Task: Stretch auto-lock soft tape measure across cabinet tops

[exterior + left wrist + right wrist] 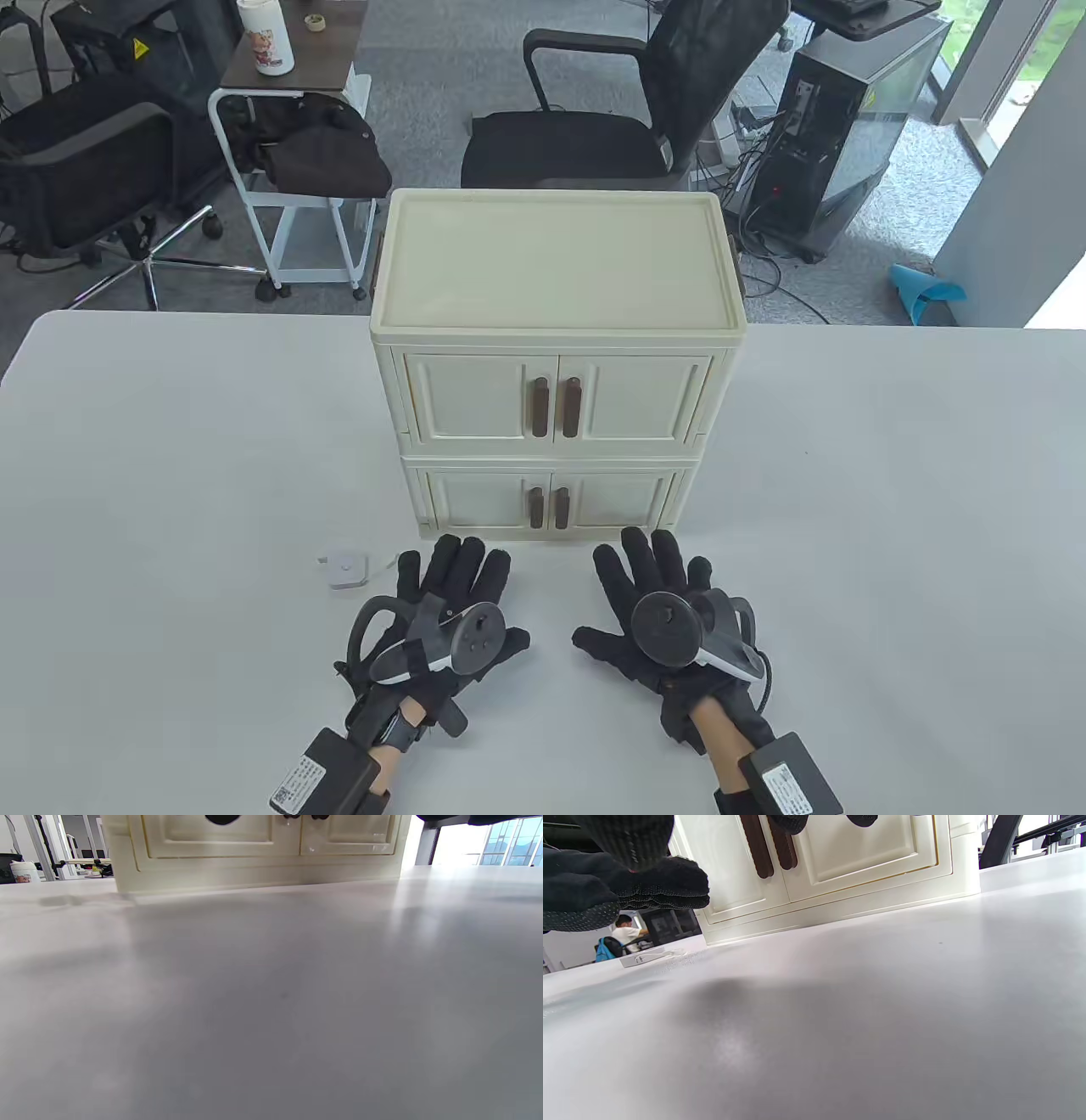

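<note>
A cream two-tier cabinet (556, 340) with brown door handles stands in the middle of the white table (170, 441); its flat top (556, 259) is bare. A small white square tape measure (346, 568) lies on the table just left of my left hand, with a short end of tape sticking out; it also shows in the right wrist view (642, 957). My left hand (454, 586) and right hand (653, 586) lie flat and open on the table in front of the cabinet, fingers spread, holding nothing. The cabinet base fills the top of both wrist views (254, 861) (840, 878).
Beyond the table's far edge stand a black office chair (594, 110), a white cart (288, 170) with a dark bag, a second chair (76, 170) at left and a computer tower (848, 110) at right. Bare table surface lies on both sides of the cabinet.
</note>
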Demonstrator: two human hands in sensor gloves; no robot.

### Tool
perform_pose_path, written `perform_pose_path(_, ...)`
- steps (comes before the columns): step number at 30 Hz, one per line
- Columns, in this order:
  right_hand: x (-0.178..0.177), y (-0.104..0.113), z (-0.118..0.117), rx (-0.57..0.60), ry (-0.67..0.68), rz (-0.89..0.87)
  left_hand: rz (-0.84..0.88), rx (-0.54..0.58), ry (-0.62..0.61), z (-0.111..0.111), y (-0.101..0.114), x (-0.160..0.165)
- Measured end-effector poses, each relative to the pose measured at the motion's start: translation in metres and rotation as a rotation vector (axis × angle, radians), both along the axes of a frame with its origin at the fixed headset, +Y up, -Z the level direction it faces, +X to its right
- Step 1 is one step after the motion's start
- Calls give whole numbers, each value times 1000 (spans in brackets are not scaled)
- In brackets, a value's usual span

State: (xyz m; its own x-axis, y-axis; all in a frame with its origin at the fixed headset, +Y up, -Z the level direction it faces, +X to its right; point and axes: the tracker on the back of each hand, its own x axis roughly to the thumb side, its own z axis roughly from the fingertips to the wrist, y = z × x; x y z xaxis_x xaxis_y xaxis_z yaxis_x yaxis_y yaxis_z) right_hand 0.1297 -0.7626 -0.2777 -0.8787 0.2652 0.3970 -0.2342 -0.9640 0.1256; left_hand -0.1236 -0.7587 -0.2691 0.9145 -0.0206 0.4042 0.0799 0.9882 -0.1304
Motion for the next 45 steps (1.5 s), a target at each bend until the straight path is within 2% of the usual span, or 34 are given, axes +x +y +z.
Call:
perform_pose_path(13, 1, 0, 0, 4, 1, -9, -2, -1, 14, -1, 2, -4)
perform_pose_path(23, 2, 1, 0, 1, -4, -12, 12, 9, 40, -5, 16, -18)
perform_pose_path(29, 3, 0, 0, -3, -1, -12, -77, -2, 83, -15, 33, -46)
perform_pose_path(34, 4, 1, 0, -3, -2, -17, -152, -40, 144, -29, 40, -74)
perform_pose_path(40, 6, 1, 0, -4, -6, -22, -189, -111, 222, -48, 38, -107)
perform_pose_path(45, 8, 1, -1, -9, -12, -24, -181, -170, 273, -60, 28, -123)
